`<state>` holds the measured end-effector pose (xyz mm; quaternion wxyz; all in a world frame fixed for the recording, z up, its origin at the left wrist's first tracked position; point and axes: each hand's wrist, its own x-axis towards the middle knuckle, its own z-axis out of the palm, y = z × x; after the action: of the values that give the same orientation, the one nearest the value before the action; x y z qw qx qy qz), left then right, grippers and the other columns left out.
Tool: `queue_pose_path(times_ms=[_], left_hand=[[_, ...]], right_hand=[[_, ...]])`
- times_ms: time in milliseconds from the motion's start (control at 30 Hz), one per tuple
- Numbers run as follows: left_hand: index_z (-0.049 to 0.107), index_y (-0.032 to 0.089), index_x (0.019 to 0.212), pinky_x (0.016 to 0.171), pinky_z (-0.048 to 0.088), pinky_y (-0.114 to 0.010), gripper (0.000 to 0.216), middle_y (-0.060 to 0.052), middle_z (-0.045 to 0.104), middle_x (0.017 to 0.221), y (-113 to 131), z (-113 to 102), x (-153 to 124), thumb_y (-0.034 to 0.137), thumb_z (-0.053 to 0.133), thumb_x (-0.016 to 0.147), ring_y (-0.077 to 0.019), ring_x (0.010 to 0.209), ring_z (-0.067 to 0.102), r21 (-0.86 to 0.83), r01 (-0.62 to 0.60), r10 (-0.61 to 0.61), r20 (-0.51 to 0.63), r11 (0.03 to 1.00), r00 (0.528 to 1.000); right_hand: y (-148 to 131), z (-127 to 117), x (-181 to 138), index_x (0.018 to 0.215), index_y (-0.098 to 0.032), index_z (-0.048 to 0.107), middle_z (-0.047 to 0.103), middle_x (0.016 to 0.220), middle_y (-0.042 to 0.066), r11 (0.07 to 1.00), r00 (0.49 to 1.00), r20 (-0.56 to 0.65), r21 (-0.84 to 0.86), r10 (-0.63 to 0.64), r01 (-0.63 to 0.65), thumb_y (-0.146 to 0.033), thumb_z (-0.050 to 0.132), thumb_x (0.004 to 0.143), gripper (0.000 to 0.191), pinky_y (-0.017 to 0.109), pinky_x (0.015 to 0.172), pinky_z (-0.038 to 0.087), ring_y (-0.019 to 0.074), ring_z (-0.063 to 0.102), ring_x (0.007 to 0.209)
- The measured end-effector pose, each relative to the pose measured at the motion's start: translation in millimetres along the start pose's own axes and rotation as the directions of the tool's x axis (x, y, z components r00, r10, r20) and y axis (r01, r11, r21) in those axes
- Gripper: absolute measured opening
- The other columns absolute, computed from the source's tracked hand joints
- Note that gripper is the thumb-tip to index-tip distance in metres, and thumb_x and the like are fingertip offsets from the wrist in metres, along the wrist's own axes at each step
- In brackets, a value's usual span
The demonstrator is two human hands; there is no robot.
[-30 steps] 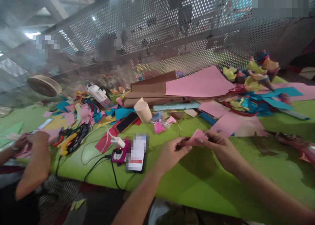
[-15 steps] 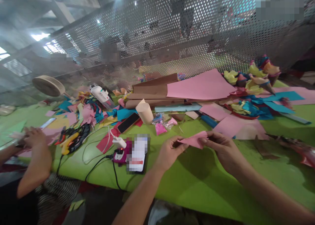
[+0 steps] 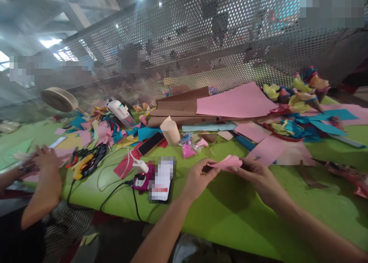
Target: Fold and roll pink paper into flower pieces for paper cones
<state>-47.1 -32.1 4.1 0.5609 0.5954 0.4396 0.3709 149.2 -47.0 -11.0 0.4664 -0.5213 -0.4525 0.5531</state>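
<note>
Between my two hands, a little above the green table, is a folded piece of pink paper (image 3: 228, 162). Its narrow left end is pinched in my left hand (image 3: 202, 175), thumb against fingers. The wider right end fans out in several layers, and my right hand (image 3: 255, 175) grips its edge between thumb and fingers. Flat pink paper sheets (image 3: 266, 150) lie just beyond my right hand. Past my left hand are small plastic packets, one of them bright pink (image 3: 188, 150), and an upright cream paper roll (image 3: 170, 132).
A lit phone (image 3: 162, 180) rests beside a purple power socket (image 3: 140, 181) with cables. Left are a yellow-handled glue gun (image 3: 82, 166) and another person's hands (image 3: 43, 157). Large pink and brown sheets (image 3: 178, 106) lie behind; crumpled paper cones (image 3: 309, 88) stand back right. A perforated screen (image 3: 186, 44) rises behind.
The pink paper's right end has spread into a more ruffled fan, and my right fingers have shifted slightly on it. My left hand keeps its pinch.
</note>
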Motion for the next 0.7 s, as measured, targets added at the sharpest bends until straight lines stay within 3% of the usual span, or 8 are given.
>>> queue_pose_path(times_ms=[167,300,533,700], left_hand=[[0.067,0.016,0.092,0.07,0.043,-0.025,0.028,-0.002,0.064,0.084,1.5,0.9,-0.4,0.041,0.068,0.081,-0.0147,0.077,0.057,0.004,0.004,-0.004,0.006,1.0,1.0],[0.066,0.016,0.086,0.069,0.043,-0.025,0.025,-0.002,0.064,0.08,2.3,1.2,-0.2,0.041,0.067,0.082,-0.0151,0.075,0.057,0.045,0.002,0.0,-0.039,0.999,0.999],[0.066,0.016,0.082,0.067,0.044,-0.025,0.023,-0.002,0.065,0.077,2.6,3.7,-0.8,0.039,0.065,0.083,-0.0156,0.074,0.058,0.07,-0.027,0.033,-0.084,0.997,0.996],[0.067,0.016,0.082,0.068,0.045,-0.025,0.018,-0.003,0.067,0.078,5.2,5.6,-1.4,0.034,0.065,0.083,-0.0155,0.075,0.058,0.078,-0.046,0.051,-0.07,0.996,0.996]], right_hand=[[3.0,1.1,-1.3,0.074,-0.02,0.071,0.068,0.072,0.004,0.993,0.995,-0.022,-0.073,-0.093,0.092,-0.059,0.079,0.064,0.042,0.031,0.063,0.042,0.0205,0.057,0.069],[2.9,2.4,-2.5,0.078,-0.021,0.071,0.07,0.079,0.006,0.994,0.994,-0.038,-0.042,-0.101,0.099,-0.06,0.078,0.065,0.042,0.033,0.068,0.046,0.023,0.06,0.075],[2.5,4.5,-1.7,0.081,-0.021,0.067,0.067,0.078,0.004,0.994,0.997,0.035,-0.084,-0.074,0.076,-0.061,0.076,0.066,0.043,0.033,0.068,0.048,0.0229,0.06,0.076],[5.4,5.4,-0.3,0.074,-0.021,0.068,0.067,0.079,0.004,0.981,0.988,-0.012,-0.119,-0.157,0.154,-0.059,0.076,0.067,0.039,0.034,0.072,0.047,0.0235,0.06,0.079]])
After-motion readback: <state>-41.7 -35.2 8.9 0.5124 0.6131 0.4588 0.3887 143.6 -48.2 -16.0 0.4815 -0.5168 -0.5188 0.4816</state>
